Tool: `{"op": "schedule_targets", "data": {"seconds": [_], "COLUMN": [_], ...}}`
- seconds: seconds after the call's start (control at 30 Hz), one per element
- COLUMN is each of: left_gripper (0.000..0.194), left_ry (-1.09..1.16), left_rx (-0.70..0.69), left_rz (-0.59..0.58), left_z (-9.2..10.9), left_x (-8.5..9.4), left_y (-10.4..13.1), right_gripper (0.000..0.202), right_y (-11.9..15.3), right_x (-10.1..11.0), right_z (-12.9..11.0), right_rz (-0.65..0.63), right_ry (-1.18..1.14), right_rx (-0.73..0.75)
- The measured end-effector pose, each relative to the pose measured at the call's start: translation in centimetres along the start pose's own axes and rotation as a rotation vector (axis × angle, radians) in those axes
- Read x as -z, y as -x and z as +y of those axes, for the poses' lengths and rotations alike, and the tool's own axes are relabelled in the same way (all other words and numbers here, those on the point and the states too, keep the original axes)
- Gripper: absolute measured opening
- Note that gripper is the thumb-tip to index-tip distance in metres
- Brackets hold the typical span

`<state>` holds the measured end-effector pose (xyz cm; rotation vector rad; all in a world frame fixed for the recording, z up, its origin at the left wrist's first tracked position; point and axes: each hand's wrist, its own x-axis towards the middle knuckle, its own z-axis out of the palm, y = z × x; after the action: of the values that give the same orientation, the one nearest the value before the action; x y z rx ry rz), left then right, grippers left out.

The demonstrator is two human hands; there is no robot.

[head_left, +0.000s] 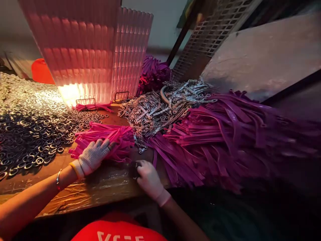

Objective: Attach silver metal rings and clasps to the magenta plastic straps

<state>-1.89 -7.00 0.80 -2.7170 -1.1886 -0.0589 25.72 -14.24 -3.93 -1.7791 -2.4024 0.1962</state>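
My left hand [94,155], in a light knitted glove with dark fingertips, lies across a small pile of bright pink straps [119,142]; its fingers are stretched out over them. Just right of that pile, near the table's front, is my right hand [149,179], also in a pale glove. Its fingers are curled closed beside a dark patch, and whatever they hold is too dark to make out. Behind the hands spreads a heap of silvery metal pieces with ring ends [150,112]. A big heap of purple straps [215,134] lies to the right.
Many loose metal rings [37,134] cover the left of the wooden table [100,190]. Ribbed translucent sheets [82,57] stand upright at the back, lit by a bright glow low down. More purple straps [155,72] are behind them, and a pale board [271,57] leans at the right.
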Motion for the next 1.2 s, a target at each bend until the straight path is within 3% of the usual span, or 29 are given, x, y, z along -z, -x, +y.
{"op": "schedule_targets", "data": {"seconds": [0.17, 0.3, 0.43, 0.57, 0.67, 0.8, 0.93, 1.07, 1.2], "left_gripper": [0.058, 0.058, 0.069, 0.066, 0.064, 0.067, 0.073, 0.056, 0.047], "left_ry": [-0.097, -0.094, -0.052, -0.013, 0.025, 0.106, 0.148, 0.091, 0.077], "left_rx": [-0.164, -0.160, -0.052, 0.026, 0.036, -0.026, -0.047, 0.027, 0.017], "left_rz": [0.044, 0.085, 0.072, 0.061, 0.031, -0.043, -0.080, 0.011, 0.122], "left_z": [4.2, 4.5, 3.2, 2.2, 1.5, 0.9, 1.8, 3.5, 4.9], "left_x": [-2.1, -3.4, -4.3, -4.9, -4.5, -2.7, -1.3, -1.8, -3.1], "left_y": [4.1, 4.6, 1.9, -0.9, -1.6, -0.5, 1.6, 3.4, 4.5], "right_gripper": [0.039, 0.062, 0.062, 0.050, 0.038, 0.018, 0.010, 0.016, 0.031], "right_y": [0.6, -0.6, -2.0, -3.0, -3.4, -3.3, -2.9, -2.1, -1.5], "right_x": [2.3, 2.0, 1.7, 2.0, 2.1, 2.2, 2.8, 3.9, 5.5], "right_z": [8.0, 10.9, 11.7, 12.3, 12.8, 13.4, 14.1, 14.7, 14.7], "right_rz": [0.061, 0.006, -0.064, -0.163, -0.200, -0.165, -0.086, -0.003, 0.065], "right_ry": [0.346, 0.434, 0.330, 0.190, 0.123, 0.044, -0.060, -0.238, -0.460], "right_rx": [-0.491, -0.631, -0.663, -0.722, -0.728, -0.696, -0.677, -0.649, -0.588]}}
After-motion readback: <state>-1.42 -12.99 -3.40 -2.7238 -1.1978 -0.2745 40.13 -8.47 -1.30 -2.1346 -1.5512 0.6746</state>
